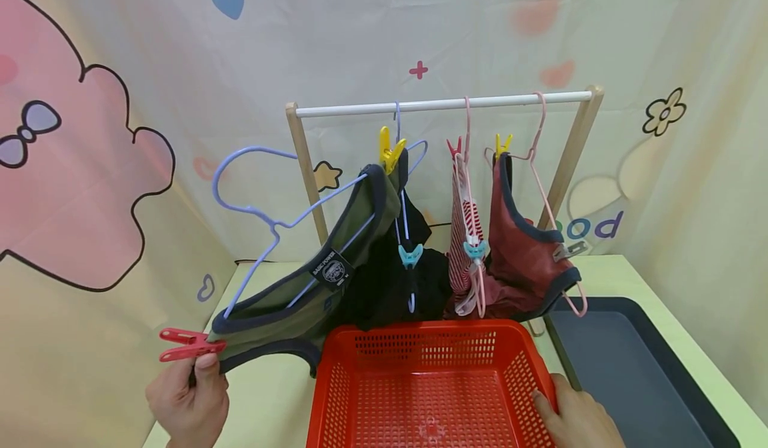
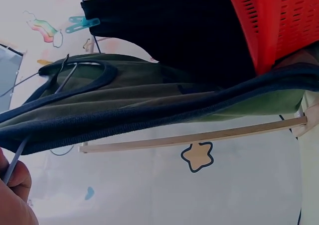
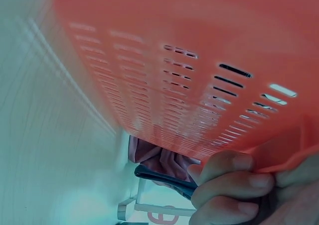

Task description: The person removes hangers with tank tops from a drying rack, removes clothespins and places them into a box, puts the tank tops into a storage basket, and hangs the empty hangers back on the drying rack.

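My left hand [image 1: 191,398] grips the low end of a blue clothes hanger [image 1: 273,225], which is tilted with its hook up and left. On it hangs an olive tank top [image 1: 360,231] with navy trim and a dark label. A red clothespin [image 1: 191,343] is clipped at the tank top's left strap, just above my fingers. The hanger's wire [image 2: 16,160] runs down to my fingers in the left wrist view. My right hand [image 1: 576,411] holds the right rim of a red plastic basket [image 1: 429,331], its fingers [image 3: 229,182] curled at the rim.
Behind the basket stands a drying rack with a white rail [image 1: 444,105]. Black cloth [image 1: 384,281], a striped garment [image 1: 461,235] and a maroon garment [image 1: 519,248] hang there with clips. A dark grey tray [image 1: 636,368] lies at the right.
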`<state>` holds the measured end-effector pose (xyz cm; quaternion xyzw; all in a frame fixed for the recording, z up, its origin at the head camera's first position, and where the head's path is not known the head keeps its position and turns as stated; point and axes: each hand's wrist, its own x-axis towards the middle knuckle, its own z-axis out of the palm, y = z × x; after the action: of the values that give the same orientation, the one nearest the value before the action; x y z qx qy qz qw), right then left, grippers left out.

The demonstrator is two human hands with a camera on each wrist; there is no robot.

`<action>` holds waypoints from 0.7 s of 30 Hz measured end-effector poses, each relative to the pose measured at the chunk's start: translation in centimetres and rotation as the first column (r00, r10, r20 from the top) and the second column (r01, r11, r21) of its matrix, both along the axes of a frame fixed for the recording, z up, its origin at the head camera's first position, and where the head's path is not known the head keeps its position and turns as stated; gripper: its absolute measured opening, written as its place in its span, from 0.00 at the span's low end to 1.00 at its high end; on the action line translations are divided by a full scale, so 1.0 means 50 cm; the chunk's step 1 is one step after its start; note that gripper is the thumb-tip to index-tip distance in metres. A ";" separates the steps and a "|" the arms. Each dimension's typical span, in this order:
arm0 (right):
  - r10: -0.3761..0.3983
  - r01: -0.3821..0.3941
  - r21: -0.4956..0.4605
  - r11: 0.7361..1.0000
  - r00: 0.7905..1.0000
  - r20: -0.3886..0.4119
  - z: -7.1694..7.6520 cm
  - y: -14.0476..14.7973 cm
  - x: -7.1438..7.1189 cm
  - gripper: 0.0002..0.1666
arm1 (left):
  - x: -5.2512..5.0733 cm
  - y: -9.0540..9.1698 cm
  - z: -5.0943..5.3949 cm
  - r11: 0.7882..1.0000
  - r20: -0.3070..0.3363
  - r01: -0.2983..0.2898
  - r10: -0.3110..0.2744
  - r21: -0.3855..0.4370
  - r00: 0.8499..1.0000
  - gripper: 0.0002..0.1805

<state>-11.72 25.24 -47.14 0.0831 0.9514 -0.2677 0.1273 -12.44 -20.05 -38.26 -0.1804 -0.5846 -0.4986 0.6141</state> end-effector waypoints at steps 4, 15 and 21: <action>-0.001 0.001 -0.004 1.000 1.000 0.007 0.001 -0.001 0.000 0.29 | 0.009 0.001 0.008 0.999 -0.005 0.032 -0.032 0.008 0.999 0.32; -0.047 0.048 -0.058 0.997 0.999 0.021 0.003 0.003 -0.003 0.30 | 0.018 0.010 0.028 0.995 -0.053 0.093 -0.092 0.021 0.994 0.31; -0.047 0.047 -0.056 0.997 0.999 0.015 0.002 0.005 -0.003 0.30 | 0.020 0.015 0.033 0.993 -0.063 0.113 -0.111 0.029 0.992 0.31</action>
<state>-11.89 25.46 -47.03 0.1037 0.9404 -0.2968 0.1297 -11.45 -19.31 -36.62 -0.2183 -0.5462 -0.5360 0.6055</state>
